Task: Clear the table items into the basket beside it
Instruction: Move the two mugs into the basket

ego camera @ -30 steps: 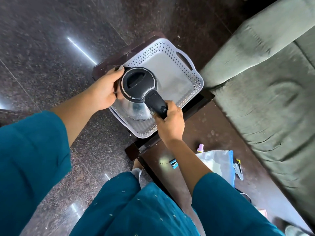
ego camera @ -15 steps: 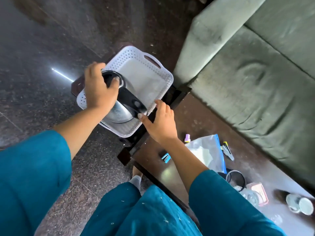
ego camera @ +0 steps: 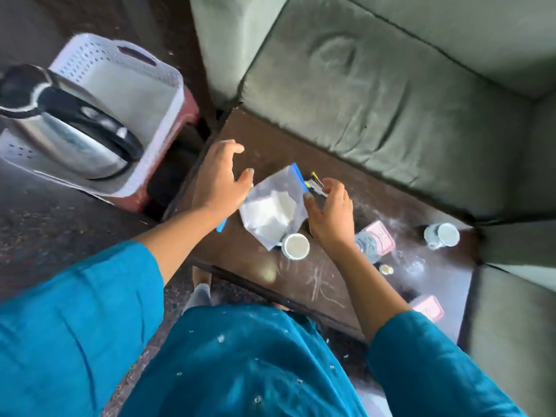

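A steel kettle [ego camera: 69, 133] with a black lid and handle lies on its side in the white perforated basket [ego camera: 150, 94] at the upper left. On the dark table [ego camera: 316, 284] a clear zip bag [ego camera: 270, 212] with white contents lies between my hands. My left hand [ego camera: 219, 182] hovers open at the bag's left edge. My right hand [ego camera: 331, 212] is open at the bag's right edge, fingertips by a small clip-like item [ego camera: 316, 183]. A white-lidded cup [ego camera: 296, 246] stands just below the bag.
A pink box [ego camera: 380, 239], a clear bottle [ego camera: 365, 246], a white-capped jar [ego camera: 442, 235], a small yellow cap [ego camera: 386, 269] and another pink box [ego camera: 428, 308] are on the table's right part. A grey-green sofa [ego camera: 376, 85] borders the table. The basket rests on a reddish stool [ego camera: 186, 115].
Both hands let go of the kettle, which now lies in the basket. They moved right to the table and now flank the zip bag. The view swung right.
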`<action>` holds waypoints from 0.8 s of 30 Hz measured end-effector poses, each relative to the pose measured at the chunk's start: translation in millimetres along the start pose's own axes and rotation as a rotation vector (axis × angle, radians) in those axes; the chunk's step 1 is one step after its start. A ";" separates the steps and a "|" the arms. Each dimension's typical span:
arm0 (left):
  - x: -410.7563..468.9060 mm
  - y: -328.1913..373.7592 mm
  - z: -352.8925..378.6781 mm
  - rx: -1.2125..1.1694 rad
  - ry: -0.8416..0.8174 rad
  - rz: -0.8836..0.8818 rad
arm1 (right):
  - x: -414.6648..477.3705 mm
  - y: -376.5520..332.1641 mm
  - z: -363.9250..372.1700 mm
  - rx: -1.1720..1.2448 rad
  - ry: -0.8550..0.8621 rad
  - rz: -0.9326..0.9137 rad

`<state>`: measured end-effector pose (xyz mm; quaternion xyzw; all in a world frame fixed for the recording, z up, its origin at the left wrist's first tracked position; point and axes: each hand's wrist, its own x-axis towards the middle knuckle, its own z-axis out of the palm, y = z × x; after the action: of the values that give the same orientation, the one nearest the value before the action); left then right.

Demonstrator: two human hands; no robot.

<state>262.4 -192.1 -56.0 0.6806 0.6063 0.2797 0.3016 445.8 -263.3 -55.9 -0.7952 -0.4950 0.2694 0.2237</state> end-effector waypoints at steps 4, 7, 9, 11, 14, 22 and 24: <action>-29.1 -0.1 33.4 0.064 -0.072 -0.065 | -15.6 43.3 -10.1 0.006 0.010 0.069; -48.7 -9.6 49.8 0.106 -0.138 -0.121 | -24.5 64.7 -4.8 0.013 -0.020 0.073; -60.2 -18.3 61.3 0.128 -0.171 -0.168 | -27.9 73.6 2.2 0.014 -0.059 0.065; -69.5 -28.2 71.1 0.146 -0.171 -0.214 | -28.3 77.0 11.1 0.012 -0.099 0.040; -84.4 -48.6 83.9 0.156 -0.155 -0.254 | -26.9 80.6 29.6 -0.019 -0.171 -0.007; -113.9 -87.5 114.7 0.205 -0.156 -0.279 | -36.3 102.2 77.5 -0.384 -0.412 -0.174; -115.4 -91.5 120.8 0.221 -0.167 -0.274 | -36.3 108.7 87.6 -0.461 -0.468 -0.191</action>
<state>280.0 -307.9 -206.2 0.6413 0.6933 0.1104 0.3096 448.1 -333.1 -182.2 -0.6918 -0.6528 0.3033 -0.0574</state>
